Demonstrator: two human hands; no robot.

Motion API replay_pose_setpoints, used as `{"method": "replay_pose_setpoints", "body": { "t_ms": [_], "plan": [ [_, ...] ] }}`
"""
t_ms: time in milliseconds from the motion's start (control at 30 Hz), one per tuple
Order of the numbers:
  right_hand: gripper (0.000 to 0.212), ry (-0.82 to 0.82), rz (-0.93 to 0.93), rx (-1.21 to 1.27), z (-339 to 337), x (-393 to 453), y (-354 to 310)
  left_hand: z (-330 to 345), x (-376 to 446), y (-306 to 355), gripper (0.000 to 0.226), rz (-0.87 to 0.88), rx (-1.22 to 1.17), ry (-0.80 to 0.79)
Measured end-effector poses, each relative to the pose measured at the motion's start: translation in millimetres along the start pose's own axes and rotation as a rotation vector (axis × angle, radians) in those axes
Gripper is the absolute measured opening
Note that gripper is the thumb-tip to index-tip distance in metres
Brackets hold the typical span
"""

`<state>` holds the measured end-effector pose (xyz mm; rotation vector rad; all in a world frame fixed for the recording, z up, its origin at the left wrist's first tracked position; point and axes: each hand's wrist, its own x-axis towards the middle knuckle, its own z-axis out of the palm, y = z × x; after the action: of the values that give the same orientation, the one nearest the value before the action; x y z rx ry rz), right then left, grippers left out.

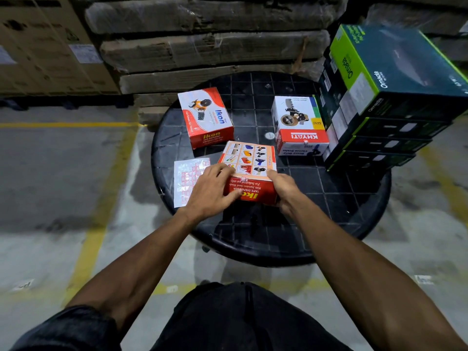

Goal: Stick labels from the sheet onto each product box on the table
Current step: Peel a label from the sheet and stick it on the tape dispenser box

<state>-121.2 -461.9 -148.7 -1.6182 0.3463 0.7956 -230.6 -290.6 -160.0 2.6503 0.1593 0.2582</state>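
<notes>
Both hands held the nearest Ikon box (249, 171) on the round black counter (329, 198): left hand (211, 190) curled over its near-left corner, right hand (283, 186) gripping its right edge. The label sheet (188, 181) lay just left, partly used. Beyond, a second Ikon box (205, 116) and the Khyati box (298, 125) showed no label I could make out, so most seemed left.

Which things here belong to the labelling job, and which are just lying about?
Job: label sheet; near Ikon box, held by left hand and right hand; far Ikon box; Khyati box.
Lying about: Omada boxes; wrapped cartons.
</notes>
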Motion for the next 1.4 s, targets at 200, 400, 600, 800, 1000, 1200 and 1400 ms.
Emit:
{"method": "replay_pose_setpoints", "body": {
  "t_ms": [200,400,600,800,1000,1200,1400],
  "plan": [
    [0.026,0.004,0.000,-0.005,3,-3,1,-4,15,15,0.055,-0.208,-0.046,0.001],
    [0.030,0.009,0.005,-0.027,2,-4,3,-9,18,19,0.051,-0.155,0.112,-0.047],
    [0.036,0.008,0.015,-0.036,2,-3,3,-12,18,12,0.048,-0.058,0.171,-0.154],
    [0.038,0.014,0.013,-0.053,4,-4,2,-17,18,17,0.059,-0.118,0.138,-0.169],
    [0.038,0.024,0.015,-0.068,2,-6,2,-16,23,24,0.052,-0.178,0.149,-0.176],
    [0.037,0.011,0.032,-0.057,0,-9,4,-18,23,20,0.044,-0.142,0.122,-0.238],
    [0.038,0.006,0.026,-0.065,-1,-12,4,-16,20,19,0.049,-0.281,-0.066,-0.162]
  ]
}}
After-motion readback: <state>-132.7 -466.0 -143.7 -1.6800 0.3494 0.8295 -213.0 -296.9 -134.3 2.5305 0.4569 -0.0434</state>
